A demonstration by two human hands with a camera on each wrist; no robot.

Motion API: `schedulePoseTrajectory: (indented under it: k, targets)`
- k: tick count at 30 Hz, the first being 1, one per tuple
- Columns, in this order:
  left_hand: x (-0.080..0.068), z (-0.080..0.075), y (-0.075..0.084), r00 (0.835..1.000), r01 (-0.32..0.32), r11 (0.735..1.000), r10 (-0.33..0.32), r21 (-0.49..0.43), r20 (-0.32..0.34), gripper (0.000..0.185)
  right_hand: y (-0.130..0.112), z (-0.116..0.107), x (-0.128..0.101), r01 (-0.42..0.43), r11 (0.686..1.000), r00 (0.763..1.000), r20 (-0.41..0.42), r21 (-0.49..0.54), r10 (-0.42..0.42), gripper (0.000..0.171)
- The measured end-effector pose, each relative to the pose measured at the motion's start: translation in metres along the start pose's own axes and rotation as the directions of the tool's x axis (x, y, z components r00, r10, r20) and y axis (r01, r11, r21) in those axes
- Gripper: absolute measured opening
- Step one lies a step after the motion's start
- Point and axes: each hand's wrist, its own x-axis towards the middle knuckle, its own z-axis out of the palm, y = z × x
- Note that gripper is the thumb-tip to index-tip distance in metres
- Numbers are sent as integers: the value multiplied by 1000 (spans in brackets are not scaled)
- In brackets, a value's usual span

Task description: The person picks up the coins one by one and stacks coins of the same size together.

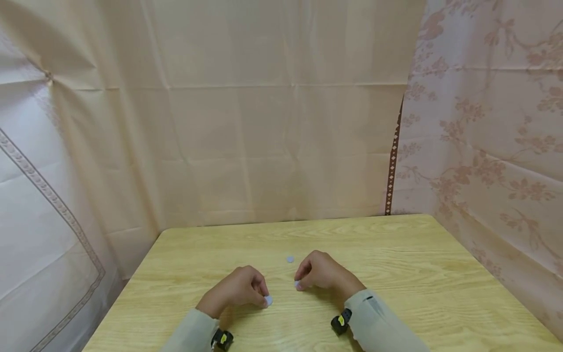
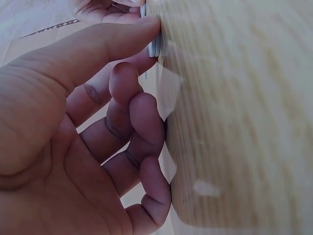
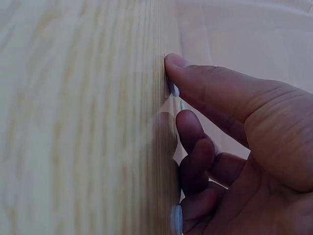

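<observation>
Two black wrist straps with yellow dots sit closest, on pale sleeves at the near edge of the table (image 1: pixel 396 254). From there the left hand (image 1: pixel 239 289) rests knuckles-up on the light wood, fingers curled under. Its thumb and forefinger pinch a small pale disc (image 1: pixel 269 300) against the tabletop. In the left wrist view the disc (image 2: pixel 154 47) shows edge-on, squeezed between the thumb tip and the wood, with the other fingers folded loosely below it.

The right hand (image 1: pixel 321 271) lies just beside the left, a small gap between the two, and is curled the same way. A second disc (image 1: pixel 297 284) peeks out at its fingertips. The right wrist view shows the thumb pressed to the wood with that disc's rim (image 3: pixel 174 89) just under its tip. A further pale disc (image 3: pixel 177 219) sits low by the curled fingers, touching the table; whether the fingers grip that one I cannot tell.

A third disc (image 1: pixel 290 259) lies free on the table, a little beyond both hands and nearer the right one, touching neither.

Creased beige cloth hangs behind the table, and a flowered curtain (image 1: pixel 492 137) hangs along its right side.
</observation>
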Motion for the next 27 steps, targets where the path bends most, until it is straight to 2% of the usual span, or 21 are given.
schedulePoseTrajectory:
  k: [13,21,27]
  targets:
    - [0,-2,0,1000,-1,1000,1,6,-3,17,-3,1,2,68,997,998,1,22,-68,12]
    - [1,0,-1,1000,-10,1000,10,11,-9,17,-2,2,0,34,999,999,5,27,-34,9]
    - [1,1,0,1000,-3,1000,3,14,-3,17,3,0,1,87,996,996,32,4,-87,6]
